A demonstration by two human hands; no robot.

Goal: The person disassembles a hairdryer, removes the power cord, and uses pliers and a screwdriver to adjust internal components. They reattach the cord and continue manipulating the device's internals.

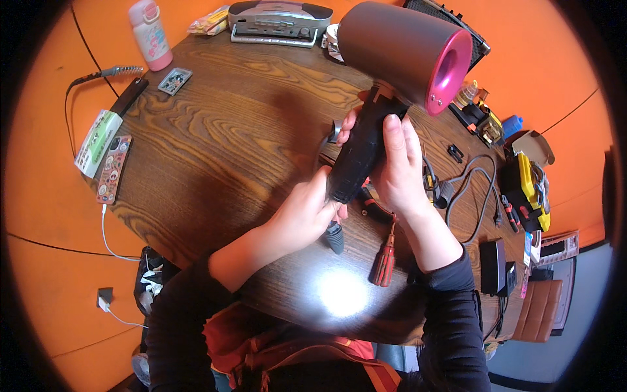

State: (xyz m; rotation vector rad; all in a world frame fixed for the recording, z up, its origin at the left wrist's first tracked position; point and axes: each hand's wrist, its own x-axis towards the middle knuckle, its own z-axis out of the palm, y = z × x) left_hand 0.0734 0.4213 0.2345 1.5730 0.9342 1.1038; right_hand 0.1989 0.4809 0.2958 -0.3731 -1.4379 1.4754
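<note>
A hair dryer (pixel 398 46) with a grey barrel and a pink ring is held up over the table, tilted, its barrel at the far end. Its black handle (pixel 358 153) slants down toward me. My right hand (pixel 400 166) is closed around the handle's upper part, thumb along its right side. At the handle's lower end, my left hand (pixel 307 208) grips with fingers partly hidden behind it. A ribbed black cord sleeve (pixel 335 238) shows just below the left fingers. A red-handled screwdriver (pixel 383 262) lies below my right wrist, beside black-and-red pliers (pixel 377 210).
On the wooden table (pixel 228 130), a phone (pixel 114 168), small box (pixel 98 144) and pink-and-white bottle (pixel 151 36) stand left. A grey device (pixel 279 25) sits at the back. Right are a black cable (pixel 486 173), yellow-and-black case (pixel 526 189) and dark box (pixel 493 264).
</note>
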